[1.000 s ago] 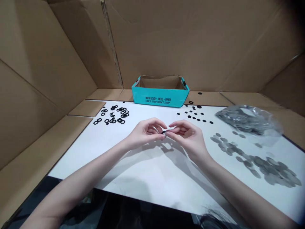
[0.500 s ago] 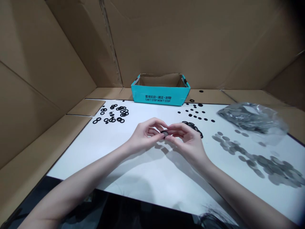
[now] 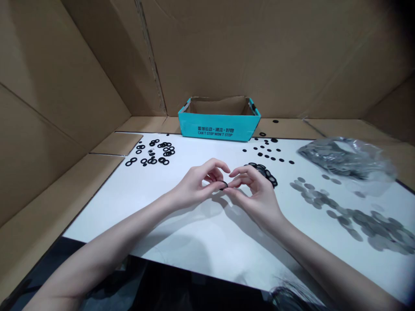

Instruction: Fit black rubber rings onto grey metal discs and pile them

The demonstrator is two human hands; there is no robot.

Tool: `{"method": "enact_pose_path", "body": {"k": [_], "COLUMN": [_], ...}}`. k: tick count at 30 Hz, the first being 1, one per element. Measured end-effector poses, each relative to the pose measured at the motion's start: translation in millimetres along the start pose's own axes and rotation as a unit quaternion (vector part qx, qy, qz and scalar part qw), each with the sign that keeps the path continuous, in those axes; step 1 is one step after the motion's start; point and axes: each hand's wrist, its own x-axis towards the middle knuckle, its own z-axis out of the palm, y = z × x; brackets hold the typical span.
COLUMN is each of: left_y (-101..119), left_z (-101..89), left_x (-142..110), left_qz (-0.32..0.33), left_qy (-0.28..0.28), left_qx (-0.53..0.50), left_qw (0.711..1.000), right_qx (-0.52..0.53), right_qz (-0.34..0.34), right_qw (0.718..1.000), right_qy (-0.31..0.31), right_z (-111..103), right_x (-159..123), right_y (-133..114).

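A small black ring [image 3: 223, 182] is pinched between both hands above the middle of the white table. My left hand [image 3: 202, 181] is closed on its left side, thumb along the ring. My right hand [image 3: 254, 185] grips the right edge with thumb and fingertips. Whether a grey disc sits inside the ring cannot be made out now. Just behind my right hand lies a heap of black rings with grey centres [image 3: 271, 178], partly hidden by that hand. To the right, many thin grey translucent discs [image 3: 359, 218] are spread over the table.
A turquoise open box [image 3: 217, 125] stands at the back edge. Loose black rings [image 3: 167, 151] lie at the left, small black discs [image 3: 269, 156] at the back right. A clear plastic bag of grey discs [image 3: 343, 155] rests at the right. Cardboard walls [image 3: 259, 56] enclose the table.
The ring has tilted in my fingers, so its grey middle no longer shows. The index fingers have lifted and spread apart slightly. The view has shifted a little.
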Motion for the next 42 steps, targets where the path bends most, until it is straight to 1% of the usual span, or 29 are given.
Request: {"method": "enact_pose_path", "body": {"k": [7, 10, 14, 19, 21, 24, 27, 30, 34, 37, 39, 40, 42], "left_y": [5, 9, 9, 9, 10, 12, 12, 11, 9, 12, 15, 16, 18], "left_z": [-0.2, -1.6, -4.3, -6.6, -7.2, -7.7, -6.8, -3.3, 0.9, -1.7, -5.8, -7.9, -10.9], "left_x": [-1, -2, -2, -1, -1, 0, 0, -1, -3, -2, -1, 0, 0], "left_qz": [-0.035, -0.052, -0.042, -0.060, -0.064, -0.068, -0.086, -0.087, -0.079, -0.089, -0.091, -0.089, -0.087], "left_qy": [0.000, -0.021, -0.054, -0.096, -0.101, -0.107, -0.110, -0.088, -0.051, -0.071, -0.092, -0.099, -0.107], "left_qx": [-0.022, -0.026, -0.024, -0.062, -0.055, -0.029, -0.023, -0.024, -0.047, -0.065, -0.055, -0.041, -0.006], "left_qw": [0.999, 0.998, 0.997, 0.992, 0.991, 0.992, 0.990, 0.992, 0.994, 0.991, 0.990, 0.990, 0.990], "right_qx": [0.002, 0.011, 0.013, 0.021, 0.019, 0.013, 0.014, 0.032, 0.070, 0.093, 0.109, 0.107, 0.065], "right_qz": [-0.022, -0.025, -0.031, -0.039, -0.040, -0.030, -0.009, 0.014, 0.018, -0.002, -0.016, -0.024, -0.047], "right_qw": [0.999, 0.999, 0.998, 0.997, 0.997, 0.997, 0.997, 0.995, 0.994, 0.994, 0.993, 0.994, 0.996], "right_qy": [-0.030, -0.041, -0.054, -0.060, -0.062, -0.063, -0.075, -0.090, -0.077, -0.053, -0.034, -0.029, -0.038], "right_z": [-6, -7, -8, -9, -8, -8, -8, -9, -8, -5, -3, -2, -2], "right_x": [5, 5, 5, 4, 3, 3, 3, 5, 4, 0, -2, -3, -3], "right_y": [-3, -5, -6, -4, -3, -2, -1, 1, 3, 3, 2, 3, 3]}}
